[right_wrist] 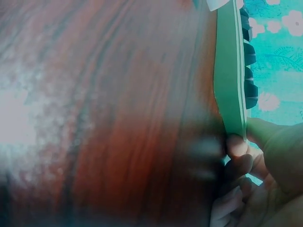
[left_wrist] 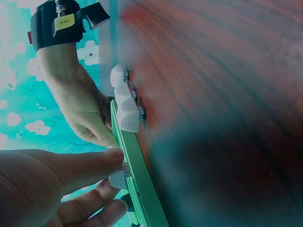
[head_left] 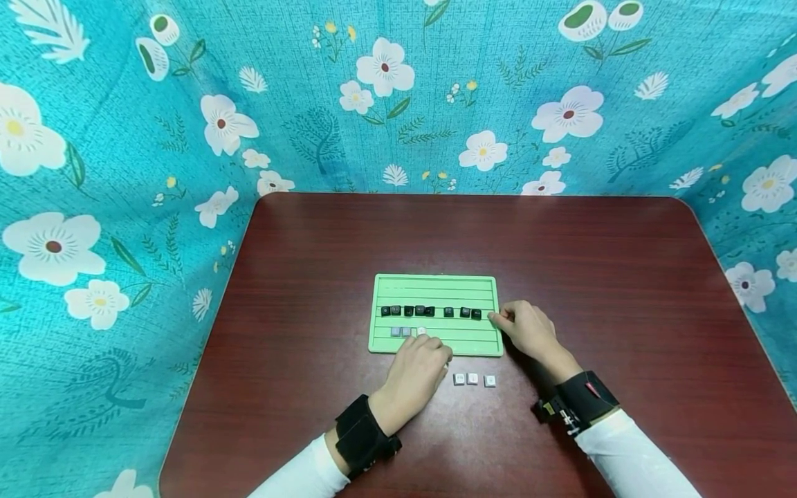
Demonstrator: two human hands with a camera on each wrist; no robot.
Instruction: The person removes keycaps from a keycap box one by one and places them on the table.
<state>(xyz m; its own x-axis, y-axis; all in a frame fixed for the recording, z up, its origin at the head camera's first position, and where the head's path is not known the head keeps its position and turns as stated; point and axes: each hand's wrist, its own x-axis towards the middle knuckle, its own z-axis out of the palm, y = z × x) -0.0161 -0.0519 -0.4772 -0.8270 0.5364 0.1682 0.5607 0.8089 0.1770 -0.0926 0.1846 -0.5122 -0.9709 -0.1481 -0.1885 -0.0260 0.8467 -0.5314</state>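
A green grooved board (head_left: 436, 285) lies on the table. My left hand (head_left: 416, 370) pinches a white keycap (left_wrist: 118, 180) between thumb and fingers, at a lower groove of the board. Beside it in that groove sit two grey keycaps (head_left: 400, 332). Higher up, a row of several black keycaps (head_left: 420, 311) stands in another groove, with gaps between some. With the thumb on top and fingertips beneath, my right hand (head_left: 529, 328) grips the board's right edge. The legends on the keycaps are too small to read.
Three loose white keycaps (head_left: 472, 380) lie on the brown table (head_left: 299, 277) in front of the board, to the right of the left hand. A blue flowered cloth (head_left: 436, 104) hangs behind and along both sides of the table.
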